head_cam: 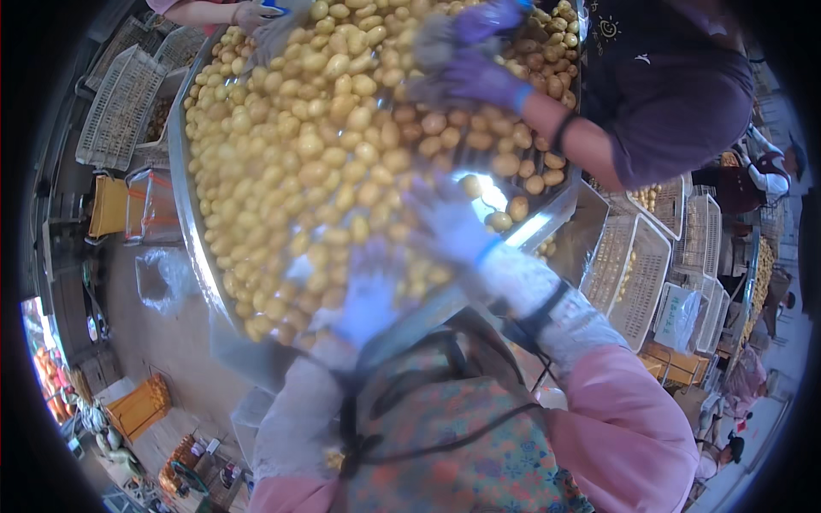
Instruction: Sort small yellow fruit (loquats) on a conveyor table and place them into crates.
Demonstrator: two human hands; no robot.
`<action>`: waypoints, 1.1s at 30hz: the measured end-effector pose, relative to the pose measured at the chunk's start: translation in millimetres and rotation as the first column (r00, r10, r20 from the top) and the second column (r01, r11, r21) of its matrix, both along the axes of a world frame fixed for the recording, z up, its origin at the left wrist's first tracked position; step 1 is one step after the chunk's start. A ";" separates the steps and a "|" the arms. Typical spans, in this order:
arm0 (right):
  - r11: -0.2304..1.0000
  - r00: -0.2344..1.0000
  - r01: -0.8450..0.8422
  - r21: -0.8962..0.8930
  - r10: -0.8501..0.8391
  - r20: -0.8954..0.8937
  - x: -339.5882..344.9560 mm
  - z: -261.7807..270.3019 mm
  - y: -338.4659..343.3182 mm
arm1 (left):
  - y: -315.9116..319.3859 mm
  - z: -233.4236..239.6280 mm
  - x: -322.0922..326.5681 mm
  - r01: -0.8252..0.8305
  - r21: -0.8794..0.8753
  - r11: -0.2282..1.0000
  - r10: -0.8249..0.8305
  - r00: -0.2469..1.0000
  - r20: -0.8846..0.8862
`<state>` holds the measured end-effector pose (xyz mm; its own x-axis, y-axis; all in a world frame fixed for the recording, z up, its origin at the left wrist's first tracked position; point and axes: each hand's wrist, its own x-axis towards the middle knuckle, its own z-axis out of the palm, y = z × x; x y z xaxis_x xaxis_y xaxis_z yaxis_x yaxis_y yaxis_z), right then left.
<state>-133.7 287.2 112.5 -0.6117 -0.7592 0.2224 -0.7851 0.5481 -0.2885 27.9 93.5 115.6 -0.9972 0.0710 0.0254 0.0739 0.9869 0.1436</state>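
A thick layer of small yellow potatoes (308, 144) covers a metal-rimmed sorting table (194, 237) before me. My left hand (372, 295), in a pale purple glove, is laid over the potatoes by the near edge with its fingers stretched forward. Farther right, my right hand (452, 218), gloved alike, spreads over the potatoes beside a bright opening (490, 192) near the table's corner. A few loose potatoes (500, 221) lie at that opening. Motion blurs both hands, and I see nothing gripped in either one.
A co-worker's purple-gloved hands (481, 74) work among the potatoes at upper right. Another person's gloved hand (256, 16) reaches in at the top left. White plastic crates (641, 282) stand to the right, more crates (122, 106) at left. A yellow stool (138, 404) stands lower left.
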 end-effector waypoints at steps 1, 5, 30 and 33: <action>1.000 1.000 0.005 -0.001 -0.005 -0.007 -7.4 2.4 18.6 | -13.3 5.8 19.5 0.180 0.081 0.980 -0.190 0.973 0.133; 0.979 0.954 0.205 0.019 -0.204 0.218 -24.0 45.3 100.8 | -81.6 21.4 30.4 0.173 0.049 0.984 -0.175 0.866 0.468; 0.796 0.806 0.574 0.191 -0.591 0.041 -39.4 48.1 73.1 | 32.8 20.9 -23.3 0.143 0.021 0.990 -0.143 0.990 0.012; 0.776 0.775 0.616 0.137 -0.628 0.072 -37.9 32.6 87.2 | -14.6 -1.1 13.2 0.353 0.039 0.935 -0.344 0.929 -0.138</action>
<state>-171.7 374.4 145.0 -0.9730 -0.2191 0.0721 -0.2305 0.9359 -0.2663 41.2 79.0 114.5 -0.8980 0.4077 0.1653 0.4332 0.8849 0.1709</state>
